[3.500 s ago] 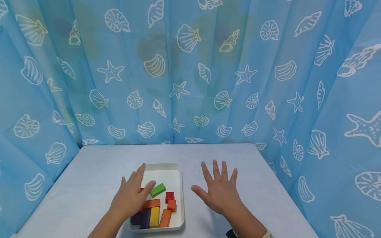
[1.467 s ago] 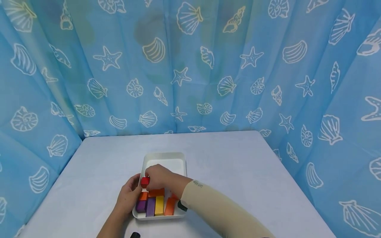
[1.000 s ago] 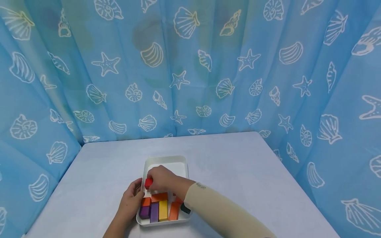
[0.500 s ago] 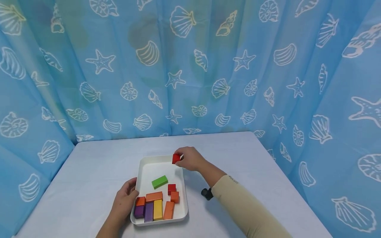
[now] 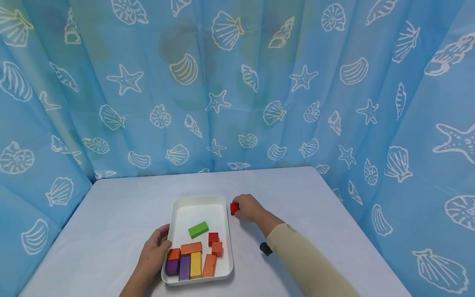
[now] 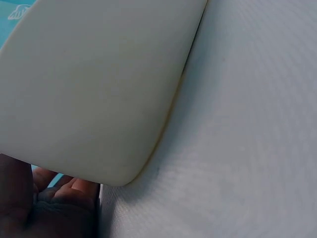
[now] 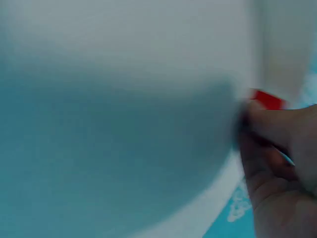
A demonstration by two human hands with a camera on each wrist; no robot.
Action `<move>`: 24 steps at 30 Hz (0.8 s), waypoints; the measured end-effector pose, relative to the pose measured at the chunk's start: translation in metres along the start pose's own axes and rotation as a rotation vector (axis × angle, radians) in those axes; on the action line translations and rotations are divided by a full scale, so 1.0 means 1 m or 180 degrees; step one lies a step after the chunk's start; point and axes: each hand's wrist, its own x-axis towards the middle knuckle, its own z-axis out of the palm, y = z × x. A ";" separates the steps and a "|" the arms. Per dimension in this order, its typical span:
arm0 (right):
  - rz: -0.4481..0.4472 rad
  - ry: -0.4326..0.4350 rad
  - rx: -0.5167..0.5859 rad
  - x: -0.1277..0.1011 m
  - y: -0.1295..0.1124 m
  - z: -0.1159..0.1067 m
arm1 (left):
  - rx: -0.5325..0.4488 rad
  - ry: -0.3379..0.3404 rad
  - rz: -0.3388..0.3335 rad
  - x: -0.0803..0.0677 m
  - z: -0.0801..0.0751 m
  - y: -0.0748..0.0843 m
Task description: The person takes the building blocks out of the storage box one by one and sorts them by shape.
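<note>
Red cube (image 5: 234,208) pinched in the right hand (image 5: 249,208), fingers curled round it, low over the table (image 5: 308,214), just outside the far right corner of the tray (image 5: 196,199). Left of that grip, only a narrow gap to the tray's right rim; right of it and beyond, wide bare tabletop out to the curtain (image 5: 237,82), which walls the table on three sides. Nearer than the grip, bare surface beside the tray, crossed by the sleeved forearm (image 5: 304,264). Right arm stretched forward and inward from the lower right, knuckles up, cube showing at the fingertips on the tray side. Left hand (image 5: 154,253) clamped on the tray's near left rim, thumb over the edge, fingers hidden below; open table to its left. Inside the tray, well apart from the right grip: green block (image 5: 198,229) alone and tilted in the middle, small red and orange pieces beside it, a packed row of purple, yellow and orange blocks (image 5: 191,264) at the near end. Whether the cube touches the table, not clear. Right wrist view heavily blurred, only a red sliver (image 7: 267,99) above the fingers (image 7: 277,129). Left wrist view filled by the tray's white underside (image 6: 99,89), with fingertips (image 6: 64,191) cut off at the lower corner.
</note>
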 end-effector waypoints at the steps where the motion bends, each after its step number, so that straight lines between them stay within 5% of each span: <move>1: 0.0025 0.0002 -0.0011 0.000 0.001 0.003 | 0.0014 0.0003 -0.0009 0.000 0.001 0.000; 12: 0.0152 0.0034 0.0030 0.000 0.004 0.010 | 0.0080 0.0001 -0.0043 0.000 0.001 0.002; 24: 0.0239 -0.0224 -0.0060 -0.004 0.004 0.000 | 0.0088 -0.0002 -0.0049 0.000 0.000 0.002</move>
